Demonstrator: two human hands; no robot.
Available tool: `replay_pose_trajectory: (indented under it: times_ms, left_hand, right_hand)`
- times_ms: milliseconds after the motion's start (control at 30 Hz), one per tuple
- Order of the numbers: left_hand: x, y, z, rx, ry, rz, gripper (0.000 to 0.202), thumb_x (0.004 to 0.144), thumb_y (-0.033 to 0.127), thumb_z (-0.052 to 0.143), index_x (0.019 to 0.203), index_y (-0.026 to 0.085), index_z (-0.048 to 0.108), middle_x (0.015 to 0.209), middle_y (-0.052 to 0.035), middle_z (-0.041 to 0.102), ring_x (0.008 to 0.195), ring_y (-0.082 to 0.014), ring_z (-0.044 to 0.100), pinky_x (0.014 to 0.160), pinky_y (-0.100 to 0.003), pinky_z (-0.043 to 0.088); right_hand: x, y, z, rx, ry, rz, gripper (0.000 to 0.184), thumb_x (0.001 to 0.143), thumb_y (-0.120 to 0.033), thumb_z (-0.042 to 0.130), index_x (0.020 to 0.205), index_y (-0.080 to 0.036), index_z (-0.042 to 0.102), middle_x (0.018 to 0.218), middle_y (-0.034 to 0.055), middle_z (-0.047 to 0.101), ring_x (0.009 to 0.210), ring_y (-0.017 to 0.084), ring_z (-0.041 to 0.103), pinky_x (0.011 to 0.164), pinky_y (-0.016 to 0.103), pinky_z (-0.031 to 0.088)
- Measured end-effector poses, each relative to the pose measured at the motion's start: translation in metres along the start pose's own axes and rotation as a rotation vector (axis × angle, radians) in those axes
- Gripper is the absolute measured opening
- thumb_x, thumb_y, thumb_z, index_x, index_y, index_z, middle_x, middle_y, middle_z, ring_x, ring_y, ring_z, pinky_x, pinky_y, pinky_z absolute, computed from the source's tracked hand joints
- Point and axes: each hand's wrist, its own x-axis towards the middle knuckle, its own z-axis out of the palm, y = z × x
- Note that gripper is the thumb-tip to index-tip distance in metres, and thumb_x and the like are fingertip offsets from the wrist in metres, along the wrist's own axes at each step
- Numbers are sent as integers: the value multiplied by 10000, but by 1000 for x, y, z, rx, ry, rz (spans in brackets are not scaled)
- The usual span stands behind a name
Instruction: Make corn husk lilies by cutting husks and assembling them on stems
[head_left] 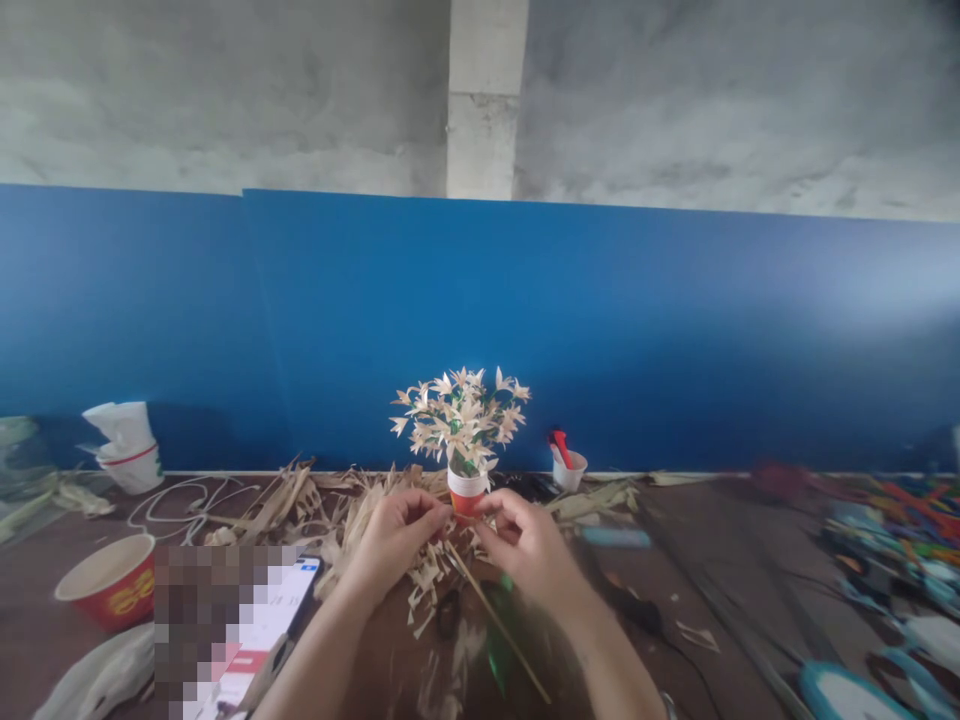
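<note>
In the middle of the head view, a bunch of cream flowers (466,415) with green stems stands in a red and white cup (466,484). My left hand (405,528) is just in front of the cup on its left, thumb and fingers pinched together. On the right side my right hand (519,538) is closed in a similar pinch. Something thin and pale may run between the fingertips, too small to make out. Below the hands lie cut pale husk scraps (425,585) and a thin stick (499,622).
Dry husks (292,505) are heaped along the back. A red paper bowl (112,585), a phone (259,620) and a cup with white paper (131,450) are at left. Behind the right hand stands a small white cup (568,470). Coloured strips (919,520) crowd the far right.
</note>
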Motion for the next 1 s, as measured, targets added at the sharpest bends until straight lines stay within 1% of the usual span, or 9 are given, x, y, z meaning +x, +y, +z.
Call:
replay_pose_trajectory:
  times_ms: [167, 367, 467, 567, 633, 667, 767, 867, 1000]
  left_hand:
    - [-1, 5, -4, 30, -10, 8, 288, 760, 401, 600, 593, 167, 591, 542, 16, 576, 518, -115, 488, 512, -217, 347]
    - [1, -3, -4, 97, -12, 56, 278, 777, 391, 595, 609, 170, 601, 553, 15, 598, 525, -123, 516, 517, -221, 374]
    - [1, -2, -2, 196, 24, 74, 251, 789, 359, 581, 628, 172, 627, 583, 1, 627, 551, -144, 550, 530, -236, 402]
    - [-2, 3, 0, 344, 117, 217, 173, 771, 331, 620, 863, 205, 694, 841, -34, 704, 792, -206, 617, 697, -301, 467]
    - [-4, 7, 2, 428, 145, 350, 267, 747, 321, 664, 1003, 247, 686, 1020, -46, 695, 971, -241, 591, 841, -368, 451]
    - [-5, 8, 3, 461, 141, 398, 281, 739, 317, 679, 1014, 258, 689, 1051, -47, 691, 1011, -250, 577, 880, -390, 437]
    - [-7, 11, 7, 475, 103, 442, 161, 745, 284, 683, 897, 256, 732, 975, -42, 718, 961, -241, 607, 869, -384, 455]
    - [-7, 10, 10, 365, 64, 379, 104, 754, 225, 668, 824, 238, 744, 902, -38, 733, 856, -208, 648, 785, -321, 499]
    - [-7, 8, 12, 249, 19, 306, 108, 749, 183, 649, 779, 216, 747, 857, -40, 734, 798, -190, 662, 714, -269, 513]
  right_hand:
    - [0, -2, -5, 53, -8, -23, 140, 821, -296, 549, 743, -190, 595, 605, -16, 547, 543, 114, 456, 513, 222, 335]
    - [0, -3, -8, 56, 20, -9, 150, 822, -289, 553, 725, -183, 597, 579, -21, 525, 535, 107, 442, 501, 212, 325]
    - [0, -2, -7, 25, 33, -8, 160, 826, -296, 545, 730, -180, 600, 562, -28, 506, 520, 103, 422, 493, 212, 316]
    - [0, -4, -5, -8, 28, -18, 147, 821, -287, 544, 746, -176, 605, 557, -33, 493, 512, 101, 409, 488, 214, 303]
    - [0, -6, -5, -16, 24, -24, 136, 818, -277, 542, 759, -173, 609, 561, -34, 491, 513, 102, 414, 490, 215, 304]
    - [0, -6, -4, -19, 21, -30, 133, 817, -272, 541, 765, -172, 611, 564, -34, 493, 516, 103, 420, 492, 215, 308]
    - [0, -5, -3, -38, 9, -47, 126, 815, -265, 542, 783, -174, 622, 590, -25, 527, 531, 109, 447, 509, 217, 328]
    - [0, -3, -3, -60, -13, -58, 119, 815, -265, 546, 797, -180, 628, 601, -23, 551, 536, 113, 462, 514, 218, 334]
    - [-2, -3, -2, -47, -38, -57, 129, 824, -272, 540, 788, -182, 625, 595, -23, 555, 546, 115, 476, 514, 212, 337]
